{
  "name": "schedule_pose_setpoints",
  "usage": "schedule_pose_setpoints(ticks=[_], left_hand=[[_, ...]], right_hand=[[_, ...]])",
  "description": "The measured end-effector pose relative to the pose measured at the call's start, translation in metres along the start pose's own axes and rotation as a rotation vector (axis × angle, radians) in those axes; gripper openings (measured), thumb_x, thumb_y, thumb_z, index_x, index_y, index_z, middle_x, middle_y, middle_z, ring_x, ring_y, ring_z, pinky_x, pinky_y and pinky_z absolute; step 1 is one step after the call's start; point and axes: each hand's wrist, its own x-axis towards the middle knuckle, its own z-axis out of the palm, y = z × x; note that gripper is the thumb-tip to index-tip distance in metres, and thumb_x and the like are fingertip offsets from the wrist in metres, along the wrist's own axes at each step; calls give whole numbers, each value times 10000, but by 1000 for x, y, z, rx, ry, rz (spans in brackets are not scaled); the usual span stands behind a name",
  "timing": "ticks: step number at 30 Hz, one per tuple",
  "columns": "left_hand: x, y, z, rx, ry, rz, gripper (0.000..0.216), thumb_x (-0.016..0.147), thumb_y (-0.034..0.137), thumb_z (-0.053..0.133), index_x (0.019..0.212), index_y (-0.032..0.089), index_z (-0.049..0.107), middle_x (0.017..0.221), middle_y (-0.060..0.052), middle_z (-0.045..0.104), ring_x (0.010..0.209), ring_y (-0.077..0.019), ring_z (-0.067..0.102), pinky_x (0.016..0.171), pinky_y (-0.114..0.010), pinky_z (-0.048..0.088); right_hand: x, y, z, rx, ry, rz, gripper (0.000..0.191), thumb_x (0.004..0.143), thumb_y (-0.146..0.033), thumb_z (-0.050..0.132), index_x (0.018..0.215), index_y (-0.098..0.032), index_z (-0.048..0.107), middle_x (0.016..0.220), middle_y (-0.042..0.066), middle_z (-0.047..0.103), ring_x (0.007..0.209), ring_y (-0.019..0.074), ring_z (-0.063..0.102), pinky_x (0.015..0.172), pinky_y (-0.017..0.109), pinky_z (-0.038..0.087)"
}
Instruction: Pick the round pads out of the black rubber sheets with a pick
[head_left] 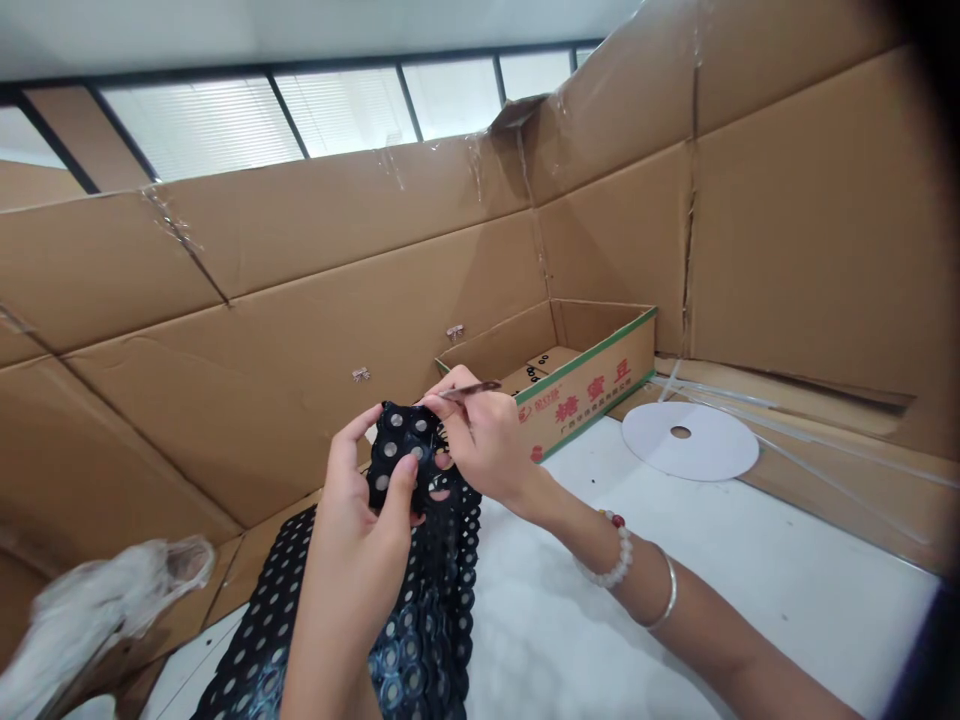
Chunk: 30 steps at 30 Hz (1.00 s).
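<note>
My left hand (360,540) is closed on the raised end of a black sheet (397,440) dotted with pale round discs, its thumb pressing on the front. Several open round holes show at that end, near the right hand. My right hand (487,440) pinches a slim, dark, pointed tool (471,390) that looks like tweezers, and its fingertips meet the sheet's upper right edge. Below the hands, the rest of the black dotted material (262,610) hangs down and spreads over the white table (570,600), with stacked or folded layers under my left wrist.
An open carton (592,400) with a green rim and red print holds small boxes at the back. A white disc with a centre hole (690,440) lies at right. Tall cardboard walls (300,380) enclose the table. A clear plastic bag (127,600) sits at left.
</note>
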Motion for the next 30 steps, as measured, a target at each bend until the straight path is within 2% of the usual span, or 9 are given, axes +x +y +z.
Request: schedule_pose_setpoints(ticks=[4,8,12,15,18,21,25,28,30], left_hand=[[2,-2,6,-15,-51,-32,530,828,455,691,1261,280,441,737,2,677,593,-212,697,516,-308,565],[-4,3,1,-91,-61,-99,472,818,427,711,1164,290,421,773,3,701,563,-202,697,511,-314,567],[-8,5,-14,-135,-102,-134,358,826,430,714,1042,262,485,885,-27,743,675,-189,724,594,-286,580],[-2,3,-21,-145,-343,-159,273,877,422,662,1017,204,576,946,-53,745,759,-165,721,697,-252,566],[7,-4,-18,-130,-422,-193,284,885,407,655,1042,172,621,925,-56,743,731,-147,713,655,-208,534],[11,-8,-13,-186,-439,-197,312,888,410,651,1087,170,633,972,-70,745,725,-151,715,627,-203,524],[8,-5,-7,-425,-514,-178,324,906,343,637,1208,228,622,1068,-61,733,741,-158,715,702,-255,572],[2,3,-5,-534,-446,-158,305,907,299,629,1208,248,646,1060,-43,731,699,-136,694,666,-233,572],[-3,9,-5,-579,-381,-152,279,901,285,629,1173,242,677,1024,-36,736,681,-133,685,608,-210,559]], right_hand=[[10,17,1,294,64,154,193,936,-345,522,790,-218,517,663,-10,660,597,137,652,574,251,489],[29,52,-12,487,230,324,274,886,-465,565,828,-225,445,657,-15,646,504,124,635,495,244,503],[42,90,-32,322,409,349,264,911,-478,485,888,-220,434,738,24,669,569,136,670,542,261,519],[37,110,-35,46,324,437,237,947,-418,422,922,-198,507,826,76,697,725,184,703,670,324,535],[28,118,-28,-80,203,509,132,841,-296,591,753,-198,578,746,85,696,799,255,691,750,390,506],[26,106,-22,-60,153,491,118,785,-223,641,682,-193,592,748,92,703,807,268,677,767,403,490],[28,47,-26,71,117,383,162,882,-299,592,773,-180,613,793,49,704,706,165,652,684,308,509],[20,-6,-34,336,54,113,157,887,-275,637,756,-189,639,740,-5,675,681,115,632,636,240,510],[11,-31,-36,371,56,-35,86,863,-186,677,777,-181,677,764,0,690,717,106,648,658,225,522]])
